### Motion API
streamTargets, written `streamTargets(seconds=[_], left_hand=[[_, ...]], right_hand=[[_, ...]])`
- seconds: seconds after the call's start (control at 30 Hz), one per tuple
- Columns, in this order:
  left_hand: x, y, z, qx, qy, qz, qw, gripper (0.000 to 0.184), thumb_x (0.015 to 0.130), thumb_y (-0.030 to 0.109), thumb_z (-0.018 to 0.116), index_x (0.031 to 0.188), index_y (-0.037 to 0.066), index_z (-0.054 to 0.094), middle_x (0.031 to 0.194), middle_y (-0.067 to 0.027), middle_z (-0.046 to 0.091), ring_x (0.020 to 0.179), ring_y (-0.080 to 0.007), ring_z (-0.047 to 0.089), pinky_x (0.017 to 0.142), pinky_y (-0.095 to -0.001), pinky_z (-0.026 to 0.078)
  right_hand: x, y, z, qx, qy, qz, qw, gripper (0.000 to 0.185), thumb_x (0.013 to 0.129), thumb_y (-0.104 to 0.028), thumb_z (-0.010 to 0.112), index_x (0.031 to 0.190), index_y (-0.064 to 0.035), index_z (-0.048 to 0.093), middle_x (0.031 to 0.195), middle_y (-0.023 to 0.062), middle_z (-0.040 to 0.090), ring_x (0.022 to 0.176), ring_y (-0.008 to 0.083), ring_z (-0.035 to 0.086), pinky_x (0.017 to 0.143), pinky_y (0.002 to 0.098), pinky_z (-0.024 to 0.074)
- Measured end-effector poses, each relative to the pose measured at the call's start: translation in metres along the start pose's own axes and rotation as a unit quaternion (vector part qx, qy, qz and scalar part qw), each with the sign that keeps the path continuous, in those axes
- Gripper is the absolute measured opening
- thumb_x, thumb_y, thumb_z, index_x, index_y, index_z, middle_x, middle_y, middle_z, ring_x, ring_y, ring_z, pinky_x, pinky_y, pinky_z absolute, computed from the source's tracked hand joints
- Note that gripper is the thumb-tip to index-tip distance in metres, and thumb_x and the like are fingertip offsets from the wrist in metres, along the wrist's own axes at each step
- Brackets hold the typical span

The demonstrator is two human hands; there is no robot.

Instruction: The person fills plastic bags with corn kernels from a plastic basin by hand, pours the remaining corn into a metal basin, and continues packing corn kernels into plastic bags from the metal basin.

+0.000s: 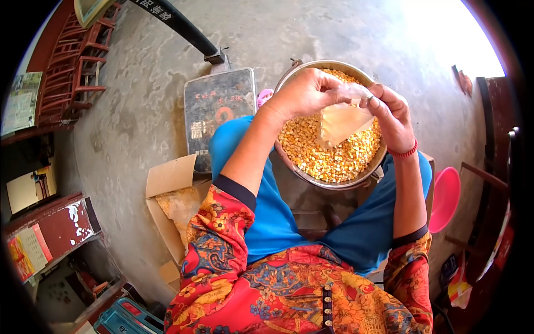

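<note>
A small clear plastic bag hangs between my hands, its upper edge gathered in their fingers. My left hand is closed on the bag's left side, thumb and fingers pinched together. On the other side, my right hand, with a red bracelet at the wrist, pinches the bag's edge near my left fingertips. Below them stands a round metal pot with a bail handle, filled with yellow corn kernels. The bag's lower part is over the kernels; whether it touches them I cannot tell.
A platform scale with a dark post stands left of the pot. Beside my left leg is an open cardboard box holding a bag of kernels. A pink basin is at right, wooden chairs far left.
</note>
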State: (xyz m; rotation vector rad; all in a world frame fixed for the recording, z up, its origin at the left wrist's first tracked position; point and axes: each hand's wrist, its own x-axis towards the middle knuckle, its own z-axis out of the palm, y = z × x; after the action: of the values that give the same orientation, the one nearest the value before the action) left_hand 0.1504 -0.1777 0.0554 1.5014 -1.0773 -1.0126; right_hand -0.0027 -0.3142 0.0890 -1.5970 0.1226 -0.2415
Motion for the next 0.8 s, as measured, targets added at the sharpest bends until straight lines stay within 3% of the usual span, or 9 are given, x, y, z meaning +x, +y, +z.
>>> streamTargets(seconds=[0.23, 0.3, 0.37, 0.43, 0.47, 0.5, 0.57, 0.7, 0.8], left_hand=[[-0.012, 0.019, -0.012, -0.089, -0.021, 0.041, 0.995, 0.009, 0.08, 0.01, 0.064, 0.084, 0.002, 0.067, 0.077, -0.002, 0.065, 0.071, -0.0069, 0.058, 0.065, -0.0208, 0.046], [-0.013, 0.02, -0.013, -0.133, -0.04, 0.064, 0.988, 0.007, 0.079, 0.009, 0.065, 0.08, 0.002, 0.067, 0.072, -0.001, 0.063, 0.067, -0.0065, 0.057, 0.062, -0.0205, 0.044], [-0.011, 0.018, -0.012, -0.126, -0.054, 0.152, 0.979, 0.004, 0.077, 0.008, 0.066, 0.076, 0.004, 0.067, 0.064, 0.0018, 0.057, 0.062, -0.0069, 0.053, 0.058, -0.0225, 0.041], [-0.011, 0.02, -0.008, -0.135, -0.051, 0.14, 0.98, 0.01, 0.074, 0.01, 0.07, 0.071, 0.004, 0.063, 0.061, 0.0006, 0.054, 0.06, -0.0085, 0.05, 0.057, -0.0263, 0.041], [-0.011, 0.021, -0.007, -0.054, -0.064, 0.112, 0.99, 0.014, 0.072, 0.012, 0.071, 0.068, 0.003, 0.06, 0.061, -0.0008, 0.054, 0.06, -0.009, 0.049, 0.057, -0.0265, 0.041], [-0.012, 0.022, -0.007, 0.027, -0.077, 0.083, 0.993, 0.019, 0.071, 0.013, 0.073, 0.065, 0.002, 0.057, 0.062, -0.0022, 0.054, 0.059, -0.0096, 0.048, 0.056, -0.0268, 0.042], [-0.012, 0.02, -0.003, 0.02, -0.071, 0.066, 0.995, 0.025, 0.068, 0.015, 0.075, 0.064, 0.002, 0.053, 0.061, -0.004, 0.051, 0.059, -0.0099, 0.046, 0.056, -0.0264, 0.042], [-0.007, 0.013, -0.002, 0.005, -0.07, 0.066, 0.995, 0.022, 0.07, 0.018, 0.074, 0.072, 0.002, 0.058, 0.063, 0.0004, 0.053, 0.062, -0.0073, 0.046, 0.059, -0.0241, 0.041], [-0.004, 0.011, 0.001, 0.006, -0.074, 0.025, 0.997, 0.026, 0.072, 0.022, 0.074, 0.081, 0.002, 0.061, 0.067, 0.0025, 0.054, 0.064, -0.0061, 0.047, 0.06, -0.0231, 0.04]], right_hand=[[-0.004, 0.005, -0.005, 0.107, -0.005, -0.015, 0.994, 0.019, 0.084, -0.017, 0.058, 0.074, -0.0023, 0.053, 0.075, -0.0007, 0.05, 0.073, 0.0085, 0.043, 0.066, 0.0228, 0.0328], [0.001, -0.001, -0.007, 0.094, -0.087, -0.059, 0.99, 0.018, 0.079, -0.015, 0.063, 0.072, -0.0027, 0.051, 0.075, 0.0012, 0.048, 0.073, 0.0104, 0.043, 0.066, 0.024, 0.0326], [0.002, -0.005, -0.008, 0.012, -0.087, -0.044, 0.995, 0.018, 0.073, -0.012, 0.065, 0.073, -0.0017, 0.051, 0.079, 0.004, 0.05, 0.077, 0.0141, 0.046, 0.07, 0.0272, 0.0353], [0.006, -0.005, 0.0, -0.128, -0.067, -0.091, 0.985, 0.016, 0.07, -0.01, 0.063, 0.073, -0.0009, 0.05, 0.08, 0.006, 0.051, 0.08, 0.0186, 0.048, 0.074, 0.0309, 0.0376], [0.006, -0.01, 0.001, -0.183, -0.078, -0.081, 0.977, 0.016, 0.066, -0.008, 0.061, 0.075, -0.0003, 0.049, 0.082, 0.0088, 0.052, 0.082, 0.0232, 0.05, 0.078, 0.0334, 0.0388], [0.007, -0.009, 0.001, -0.183, -0.078, -0.081, 0.977, 0.016, 0.066, -0.008, 0.061, 0.075, -0.0003, 0.049, 0.082, 0.0088, 0.052, 0.082, 0.0232, 0.05, 0.078, 0.0334, 0.0388], [0.007, -0.004, 0.001, -0.248, -0.073, -0.106, 0.96, 0.019, 0.063, -0.008, 0.062, 0.075, -0.0003, 0.049, 0.082, 0.0105, 0.052, 0.081, 0.0252, 0.049, 0.077, 0.0339, 0.0394], [0.01, 0.001, 0.001, -0.36, 0.011, -0.137, 0.923, 0.015, 0.064, -0.003, 0.062, 0.074, -0.0006, 0.051, 0.08, 0.0102, 0.054, 0.079, 0.0268, 0.051, 0.074, 0.0339, 0.0405], [0.01, 0.006, 0.001, -0.325, 0.057, -0.144, 0.933, 0.015, 0.067, 0.0, 0.064, 0.077, 0.0011, 0.052, 0.081, 0.0102, 0.054, 0.078, 0.0247, 0.054, 0.072, 0.032, 0.0429]])
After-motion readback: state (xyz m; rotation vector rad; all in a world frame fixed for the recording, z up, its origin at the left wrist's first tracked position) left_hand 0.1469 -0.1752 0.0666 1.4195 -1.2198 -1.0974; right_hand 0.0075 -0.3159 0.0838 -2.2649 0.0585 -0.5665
